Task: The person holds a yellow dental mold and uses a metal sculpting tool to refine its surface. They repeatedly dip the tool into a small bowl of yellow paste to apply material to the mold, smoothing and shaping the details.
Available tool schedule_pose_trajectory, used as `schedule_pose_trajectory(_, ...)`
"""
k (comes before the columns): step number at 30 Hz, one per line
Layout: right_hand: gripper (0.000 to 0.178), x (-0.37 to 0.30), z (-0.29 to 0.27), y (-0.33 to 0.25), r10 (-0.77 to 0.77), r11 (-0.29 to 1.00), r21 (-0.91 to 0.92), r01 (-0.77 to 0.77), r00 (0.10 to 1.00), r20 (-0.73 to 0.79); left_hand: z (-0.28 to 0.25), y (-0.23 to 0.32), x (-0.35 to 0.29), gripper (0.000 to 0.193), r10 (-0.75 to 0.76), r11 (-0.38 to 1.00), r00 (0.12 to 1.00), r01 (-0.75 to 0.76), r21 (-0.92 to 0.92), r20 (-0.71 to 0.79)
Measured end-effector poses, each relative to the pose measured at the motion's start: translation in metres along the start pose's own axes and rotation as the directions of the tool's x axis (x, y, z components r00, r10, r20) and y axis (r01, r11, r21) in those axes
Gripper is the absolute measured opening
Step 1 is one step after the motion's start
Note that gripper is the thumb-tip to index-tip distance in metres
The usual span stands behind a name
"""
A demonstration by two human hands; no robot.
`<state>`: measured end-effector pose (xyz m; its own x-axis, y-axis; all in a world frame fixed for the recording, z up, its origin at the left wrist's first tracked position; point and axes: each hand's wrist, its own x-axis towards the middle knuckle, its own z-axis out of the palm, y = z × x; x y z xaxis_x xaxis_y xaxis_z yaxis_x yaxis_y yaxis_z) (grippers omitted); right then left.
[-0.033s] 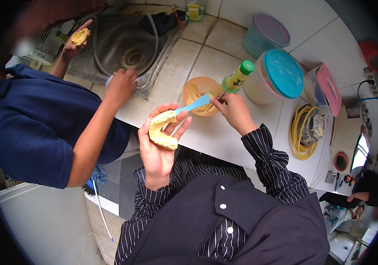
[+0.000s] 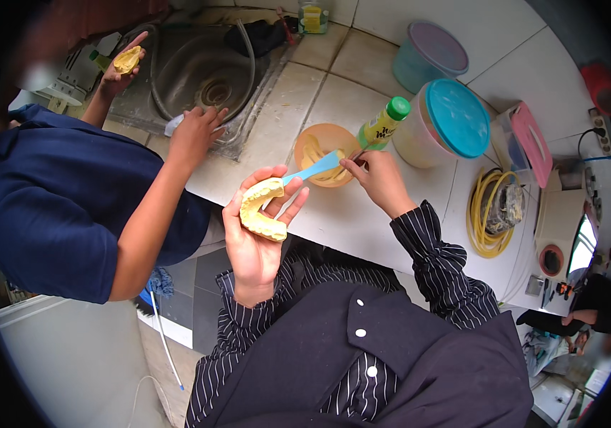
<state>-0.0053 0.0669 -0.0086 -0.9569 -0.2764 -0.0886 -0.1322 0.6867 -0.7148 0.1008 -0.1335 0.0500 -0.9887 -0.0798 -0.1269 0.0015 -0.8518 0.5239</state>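
My left hand (image 2: 252, 264) holds a yellow U-shaped dental cast (image 2: 252, 214) between thumb and fingers, its row of teeth showing. From beside those fingers a blue plastic spatula (image 2: 311, 170) reaches over an orange bowl (image 2: 335, 182). Its broad end has yellow paste on it. My right hand (image 2: 378, 180) pinches a thin tool (image 2: 356, 153), mostly hidden, close to the spatula's broad end. Yellow paste (image 2: 312, 150) is smeared inside the bowl. Just behind my right hand stands a green-capped bottle (image 2: 384, 127).
At left, a person in dark blue (image 2: 70, 207) holds another yellow cast (image 2: 128, 60) beside a steel sink (image 2: 270, 100). Lidded tubs (image 2: 455, 118) stand at the back right. A coiled yellow hose (image 2: 476, 221) lies to the right on the white counter (image 2: 419, 239).
The co-worker's hand nearest the sink has shifted slightly and its fingers have spread. My hands, the cast and the spatula have hardly moved.
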Motion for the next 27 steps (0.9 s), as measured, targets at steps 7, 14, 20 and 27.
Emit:
schedule_pose_trajectory(7,0.029,-0.032,-0.023,0.006,0.128,0.707,0.684,-0.178,0.984,0.124,0.009,-0.005,-0.002,0.046,0.036,0.999,0.998,-0.037,-0.027,-0.05)
schedule_pose_trajectory(14,0.017,-0.097,-0.059,-0.044,0.009,0.357,0.934,0.009,1.0,-0.013,0.034,-0.012,-0.008,0.049,-0.07,0.99,0.997,0.071,-0.124,0.015)
schedule_pose_trajectory(20,0.009,-0.145,-0.066,-0.058,-0.228,0.377,0.847,0.376,0.923,-0.308,0.08,-0.018,-0.027,0.054,-0.212,0.954,0.934,0.262,-0.146,0.287)
schedule_pose_trajectory(27,0.01,-0.172,-0.073,-0.06,-0.265,0.348,0.829,0.437,0.894,-0.361,0.106,-0.028,-0.046,0.058,-0.208,0.955,0.894,0.273,-0.114,0.398)
